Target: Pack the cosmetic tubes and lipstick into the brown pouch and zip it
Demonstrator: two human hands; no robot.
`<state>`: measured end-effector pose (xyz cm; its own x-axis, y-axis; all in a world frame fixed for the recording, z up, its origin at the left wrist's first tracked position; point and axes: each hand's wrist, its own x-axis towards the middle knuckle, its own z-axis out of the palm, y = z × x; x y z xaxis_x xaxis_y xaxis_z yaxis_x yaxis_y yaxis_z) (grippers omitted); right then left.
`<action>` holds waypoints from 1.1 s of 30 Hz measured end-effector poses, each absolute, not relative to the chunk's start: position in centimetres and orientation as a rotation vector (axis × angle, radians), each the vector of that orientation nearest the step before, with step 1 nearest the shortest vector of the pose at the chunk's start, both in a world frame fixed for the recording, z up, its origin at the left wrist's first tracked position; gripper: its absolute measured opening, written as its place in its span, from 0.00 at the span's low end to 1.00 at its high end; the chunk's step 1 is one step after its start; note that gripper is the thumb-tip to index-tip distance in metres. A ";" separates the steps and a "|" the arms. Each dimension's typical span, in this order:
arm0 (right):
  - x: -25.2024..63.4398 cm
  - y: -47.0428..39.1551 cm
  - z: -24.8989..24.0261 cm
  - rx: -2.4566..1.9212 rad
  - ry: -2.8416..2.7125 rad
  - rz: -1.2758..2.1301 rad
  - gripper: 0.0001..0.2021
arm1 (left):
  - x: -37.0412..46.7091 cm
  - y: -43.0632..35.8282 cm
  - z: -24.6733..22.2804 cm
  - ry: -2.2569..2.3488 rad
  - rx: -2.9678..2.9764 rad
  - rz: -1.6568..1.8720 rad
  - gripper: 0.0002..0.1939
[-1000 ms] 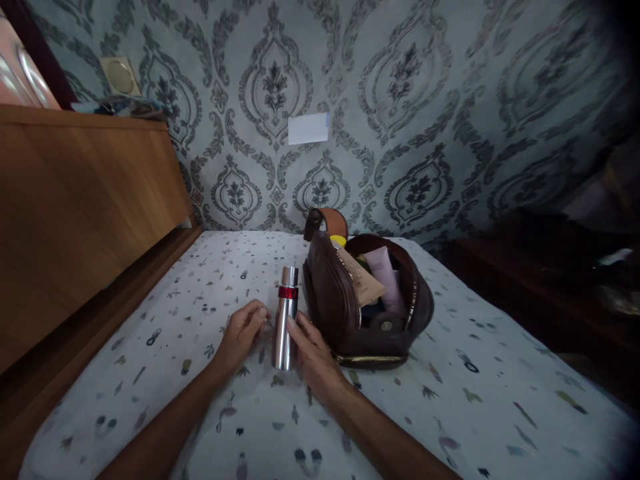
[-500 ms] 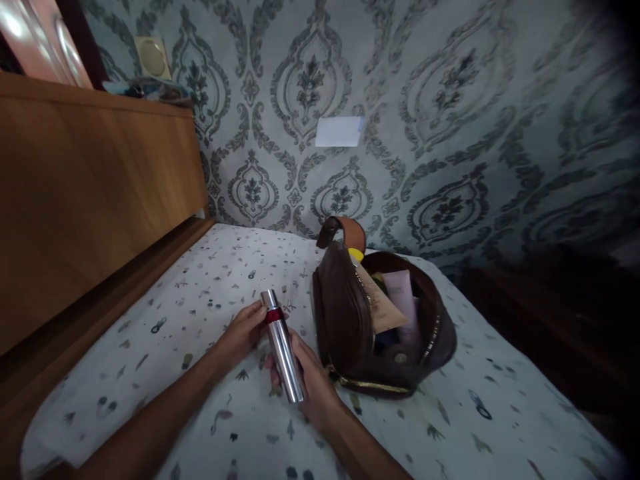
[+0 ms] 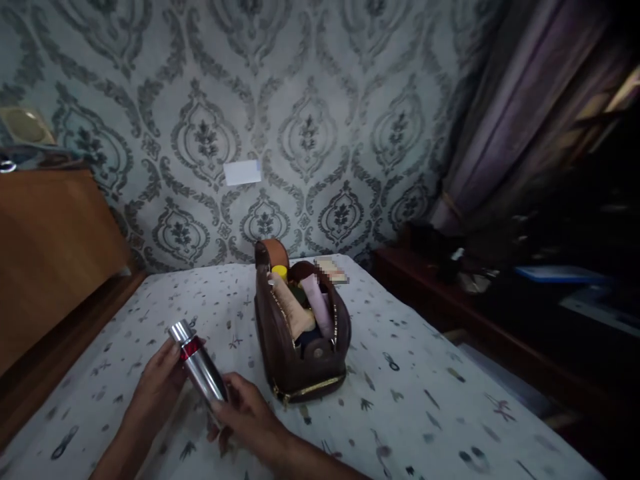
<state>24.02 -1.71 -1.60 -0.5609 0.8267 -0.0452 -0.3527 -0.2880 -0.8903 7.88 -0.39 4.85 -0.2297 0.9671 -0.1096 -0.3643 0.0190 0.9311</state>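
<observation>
A shiny silver bottle [image 3: 203, 370] with a red band below its silver cap is tilted between my two hands, over the bed. My left hand [image 3: 163, 373] grips it near the cap and the red band. Around its lower body my right hand [image 3: 247, 410] is closed, with the thumb on the near side. To the right stands a dark brown bag [image 3: 277, 347], unzipped at the top. Inside it I see a beige tube [image 3: 290, 307], a pale pink tube [image 3: 317, 307] and a yellow lid [image 3: 280, 272].
The bag rests on a white patterned sheet [image 3: 395, 400]. A wooden cabinet [image 3: 55, 253] borders the bed on the left, and a patterned wall [image 3: 310, 87] rises behind. On the right are a dark desk [image 3: 525, 313] with a blue item and a curtain [image 3: 525, 113].
The view has turned right, bringing the curtain and desk into sight. The bag and my hands appear further left. Both hands still hold the silver bottle.
</observation>
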 end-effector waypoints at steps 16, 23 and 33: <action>30.3 -4.0 3.6 -0.302 -1.033 1.762 0.31 | 15.1 -1.0 12.3 1.152 1.217 1.252 0.39; 34.0 -5.0 5.5 -0.312 -1.025 1.612 0.30 | 19.3 0.0 14.9 1.047 1.282 1.163 0.32; 36.8 -3.6 5.2 -0.398 -0.981 1.443 0.29 | 22.0 2.0 16.5 0.897 1.336 1.237 0.27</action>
